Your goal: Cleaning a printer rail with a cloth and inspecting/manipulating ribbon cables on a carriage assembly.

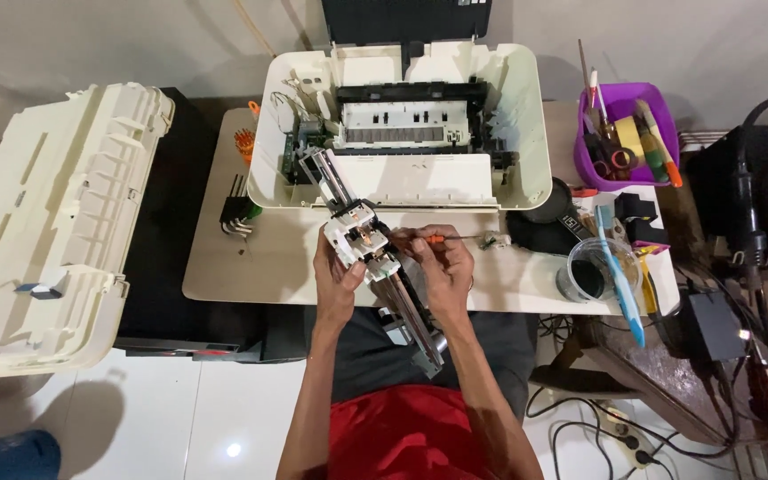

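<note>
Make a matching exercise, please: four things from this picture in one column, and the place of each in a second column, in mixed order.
Things:
1. purple basket
2. printer cover
3. blue toothbrush
4. hex keys

Places:
A. on the table, left of the open printer
B. lying across the clear cup
C. far left, off the table
D. on the table's far right corner, full of tools

Pairs: 1-D, 2-C, 3-B, 4-A
</note>
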